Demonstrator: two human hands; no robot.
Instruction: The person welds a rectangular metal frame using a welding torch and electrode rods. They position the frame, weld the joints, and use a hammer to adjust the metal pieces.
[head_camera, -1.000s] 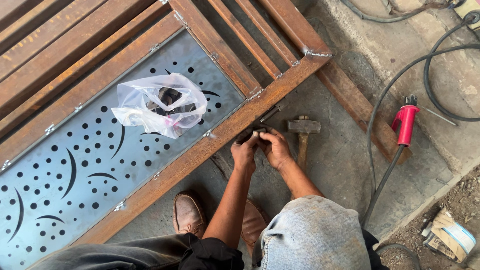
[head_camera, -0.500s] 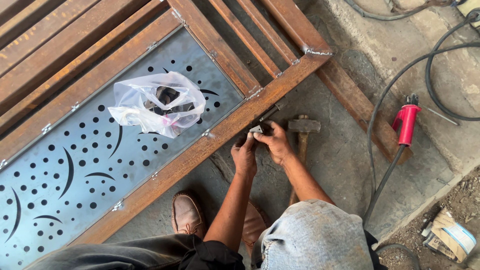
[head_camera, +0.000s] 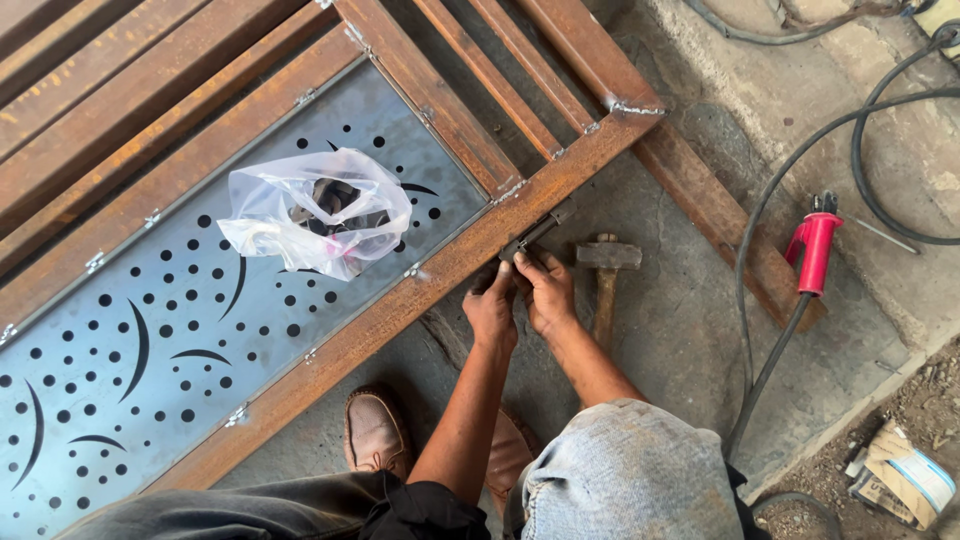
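Our left hand (head_camera: 492, 308) and right hand (head_camera: 545, 290) sat close together at the near edge of the rusty steel frame (head_camera: 420, 285), fingers curled narrow around a small dark metal piece (head_camera: 535, 232). That piece was a short, flat bar, dark grey and a little shiny at one end, lying aslant on the frame's near rail close to its right corner. Its lower end disappeared under our fingertips, while the upper end poked out past them toward the corner weld. We could not tell which hand gripped it and which only pressed on it; both touched it.

Just beside our right hand, on the concrete floor (head_camera: 690, 330), lay a hammer (head_camera: 607, 270) with a dull metal head and a wooden handle, its head near the frame's rail but apart from our fingers. Farther right, well apart, a red-handled welding holder (head_camera: 815, 250) rested on the floor with a black cable (head_camera: 770, 365) running from it.

Inside the frame sat a grey perforated sheet (head_camera: 150, 370) with round holes and crescent cuts. On it, toward the far side of the sheet, lay a crumpled clear plastic bag (head_camera: 320, 215) with dark bits inside. Below our hands, one brown shoe (head_camera: 375, 435) stood on the floor by the frame's near edge.
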